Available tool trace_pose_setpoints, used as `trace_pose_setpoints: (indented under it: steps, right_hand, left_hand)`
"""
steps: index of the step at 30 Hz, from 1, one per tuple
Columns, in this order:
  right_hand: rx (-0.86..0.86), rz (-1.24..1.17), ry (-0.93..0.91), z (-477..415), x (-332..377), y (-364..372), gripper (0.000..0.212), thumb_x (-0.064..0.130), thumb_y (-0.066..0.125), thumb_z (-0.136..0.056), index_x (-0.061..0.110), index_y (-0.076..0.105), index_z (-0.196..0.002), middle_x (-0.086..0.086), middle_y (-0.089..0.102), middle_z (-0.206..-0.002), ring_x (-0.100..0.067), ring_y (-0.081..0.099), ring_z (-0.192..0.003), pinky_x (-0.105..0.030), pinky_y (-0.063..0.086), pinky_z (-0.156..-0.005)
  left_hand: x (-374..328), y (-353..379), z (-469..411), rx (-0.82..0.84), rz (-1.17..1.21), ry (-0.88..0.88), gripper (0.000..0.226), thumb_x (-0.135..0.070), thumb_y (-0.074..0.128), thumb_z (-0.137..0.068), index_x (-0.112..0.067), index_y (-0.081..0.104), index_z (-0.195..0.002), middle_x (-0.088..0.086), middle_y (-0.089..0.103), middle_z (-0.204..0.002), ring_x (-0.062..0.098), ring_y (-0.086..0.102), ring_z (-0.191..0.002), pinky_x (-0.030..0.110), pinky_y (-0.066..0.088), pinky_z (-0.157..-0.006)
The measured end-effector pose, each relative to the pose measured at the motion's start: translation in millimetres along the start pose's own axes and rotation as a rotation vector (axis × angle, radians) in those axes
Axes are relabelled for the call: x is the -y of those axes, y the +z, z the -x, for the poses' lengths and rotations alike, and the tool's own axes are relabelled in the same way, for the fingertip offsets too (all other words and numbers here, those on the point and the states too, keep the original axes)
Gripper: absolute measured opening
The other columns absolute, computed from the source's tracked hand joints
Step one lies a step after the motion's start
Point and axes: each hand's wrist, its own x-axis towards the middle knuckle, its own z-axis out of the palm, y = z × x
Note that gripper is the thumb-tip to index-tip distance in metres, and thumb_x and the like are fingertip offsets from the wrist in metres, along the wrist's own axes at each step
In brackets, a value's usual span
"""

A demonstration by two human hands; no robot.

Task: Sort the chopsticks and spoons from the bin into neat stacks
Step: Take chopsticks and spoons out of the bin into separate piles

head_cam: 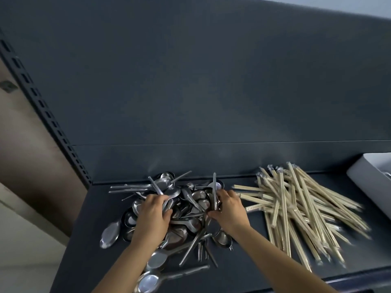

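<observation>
Both my hands sit in the spoons (190,199) on the shelf (95,218) — left hand (152,214) curled round several, right hand (229,208) pinching one spoon (214,185) by its raised handle. The chopsticks (296,210) lie just right of the spoons — bin (368,182) beyond.

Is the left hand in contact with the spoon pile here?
Touching. The head view shows the left hand lying on the spoon pile, fingers curled among the spoons.

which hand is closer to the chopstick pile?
Right. Right hand is on the spoons just left of the chopstick pile; left hand is farther left, across the spoons.
</observation>
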Motion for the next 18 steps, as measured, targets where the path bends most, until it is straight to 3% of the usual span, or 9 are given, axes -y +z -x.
trace_pose_setpoints:
  steps: [5,10,13,18]
  right_hand:
    - [0.011,-0.015,0.015,-1,-6,0,0.071,0.031,0.073,-0.078,0.022,0.037,-0.139,-0.001,0.046,-0.124,-0.021,0.042,-0.122,-0.033,0.042,-0.095]
    - [-0.015,-0.112,0.041,-3,-11,-4,0.067,0.028,0.076,-0.075,0.017,0.045,-0.134,-0.002,0.048,-0.126,-0.021,0.047,-0.118,-0.029,0.043,-0.092]
    - [-0.036,-0.159,0.036,-5,-15,-6,0.062,0.025,0.077,-0.074,0.017,0.050,-0.129,-0.001,0.050,-0.123,-0.020,0.052,-0.115,-0.030,0.046,-0.091]
    - [-0.077,-0.185,0.018,-5,-20,-20,0.066,0.025,0.075,-0.077,0.017,0.043,-0.133,-0.001,0.049,-0.122,-0.019,0.052,-0.110,-0.025,0.044,-0.086]
  left_hand:
    - [2,2,0,-0.006,0.020,0.000,0.027,-0.019,0.064,-0.088,-0.016,0.063,-0.115,-0.001,0.053,-0.113,0.016,0.050,-0.106,0.022,0.038,-0.088]
    - [-1,-2,-1,-0.120,0.024,-0.045,0.017,-0.028,0.063,-0.088,-0.020,0.067,-0.102,-0.004,0.060,-0.104,0.016,0.055,-0.098,0.026,0.044,-0.072]
    - [-2,-5,-3,-0.148,0.020,-0.030,0.015,-0.030,0.063,-0.087,-0.021,0.068,-0.098,-0.005,0.062,-0.099,0.017,0.058,-0.094,0.033,0.051,-0.073]
    - [-15,-8,-8,-0.180,-0.039,0.052,0.016,-0.027,0.067,-0.085,-0.018,0.069,-0.098,-0.003,0.064,-0.098,0.018,0.059,-0.092,0.031,0.049,-0.072]
